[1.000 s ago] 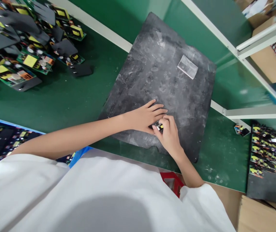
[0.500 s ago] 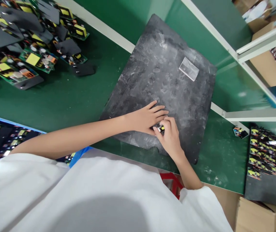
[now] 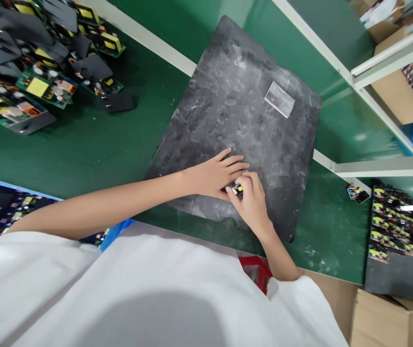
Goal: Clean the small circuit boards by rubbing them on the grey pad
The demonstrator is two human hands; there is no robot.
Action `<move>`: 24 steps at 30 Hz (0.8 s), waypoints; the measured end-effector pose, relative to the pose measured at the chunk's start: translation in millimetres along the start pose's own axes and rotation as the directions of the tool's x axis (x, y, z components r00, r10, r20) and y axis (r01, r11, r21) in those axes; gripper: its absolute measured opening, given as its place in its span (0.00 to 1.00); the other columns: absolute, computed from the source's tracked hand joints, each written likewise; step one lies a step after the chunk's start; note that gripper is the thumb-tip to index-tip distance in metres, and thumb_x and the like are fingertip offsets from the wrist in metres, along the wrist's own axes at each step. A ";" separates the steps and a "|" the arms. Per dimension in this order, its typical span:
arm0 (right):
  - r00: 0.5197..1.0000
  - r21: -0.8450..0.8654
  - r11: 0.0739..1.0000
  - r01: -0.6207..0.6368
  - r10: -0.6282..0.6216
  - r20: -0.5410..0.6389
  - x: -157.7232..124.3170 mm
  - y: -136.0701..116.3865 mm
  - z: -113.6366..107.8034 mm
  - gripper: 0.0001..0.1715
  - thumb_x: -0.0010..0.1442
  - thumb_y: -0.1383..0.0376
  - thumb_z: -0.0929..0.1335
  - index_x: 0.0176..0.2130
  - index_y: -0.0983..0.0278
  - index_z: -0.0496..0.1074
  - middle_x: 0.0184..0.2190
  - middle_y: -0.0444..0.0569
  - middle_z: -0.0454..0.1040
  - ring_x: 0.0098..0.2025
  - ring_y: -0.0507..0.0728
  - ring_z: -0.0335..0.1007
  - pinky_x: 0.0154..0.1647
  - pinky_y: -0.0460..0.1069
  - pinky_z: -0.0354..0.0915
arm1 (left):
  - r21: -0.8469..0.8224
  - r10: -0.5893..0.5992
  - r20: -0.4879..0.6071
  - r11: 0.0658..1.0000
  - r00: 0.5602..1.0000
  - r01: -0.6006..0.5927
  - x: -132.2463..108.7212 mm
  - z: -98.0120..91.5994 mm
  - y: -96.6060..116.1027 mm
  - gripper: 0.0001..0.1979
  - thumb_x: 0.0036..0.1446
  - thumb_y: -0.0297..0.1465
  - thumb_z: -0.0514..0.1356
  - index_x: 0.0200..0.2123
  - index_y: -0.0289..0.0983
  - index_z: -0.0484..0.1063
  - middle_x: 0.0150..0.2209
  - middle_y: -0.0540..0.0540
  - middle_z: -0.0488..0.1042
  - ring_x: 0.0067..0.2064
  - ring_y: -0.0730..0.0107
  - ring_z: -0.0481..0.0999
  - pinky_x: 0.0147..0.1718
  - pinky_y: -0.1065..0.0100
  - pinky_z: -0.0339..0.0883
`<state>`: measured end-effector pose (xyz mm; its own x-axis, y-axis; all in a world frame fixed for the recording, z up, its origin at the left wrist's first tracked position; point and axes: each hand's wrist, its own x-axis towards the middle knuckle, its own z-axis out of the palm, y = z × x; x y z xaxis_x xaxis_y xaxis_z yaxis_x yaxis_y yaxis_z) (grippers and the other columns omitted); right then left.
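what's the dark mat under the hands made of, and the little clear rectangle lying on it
Dark mat: looks like a flat composite or rubbery sheet, grey-black and matte, mottled with pale scuffs and residue; which one is unclear. The right hand pinches a small part on it. Clear rectangle: seemingly thin transparent plastic, glossy; the mat shows through it and its edges catch light.

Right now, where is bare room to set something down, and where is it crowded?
Free: the black mat between clear plastic piece and left hand; the green bench between mat and circuit board pile. Crowded: that pile, the parts tray, where the right hand pinches a small component.
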<state>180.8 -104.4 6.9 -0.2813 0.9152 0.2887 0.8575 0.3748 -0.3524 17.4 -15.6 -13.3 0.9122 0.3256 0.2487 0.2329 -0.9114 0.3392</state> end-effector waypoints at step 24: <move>1.000 -0.044 0.999 -0.006 0.007 0.007 -0.1 -1.4 -3.5 0.09 0.65 0.59 0.63 0.42 0.62 0.64 0.40 0.53 0.65 0.45 0.60 0.66 0.45 0.55 0.67 | 0.012 -0.010 0.022 1.000 1.000 0.010 -0.1 -1.9 2.0 0.34 0.58 0.46 0.60 0.62 0.31 0.62 0.64 0.35 0.60 0.66 0.44 0.55 0.64 0.45 0.42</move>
<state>181.1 -105.5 10.4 -0.2785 0.9186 0.2805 0.8775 0.3621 -0.3144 17.2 -17.0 -10.9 0.9169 0.3293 0.2256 0.2457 -0.9111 0.3309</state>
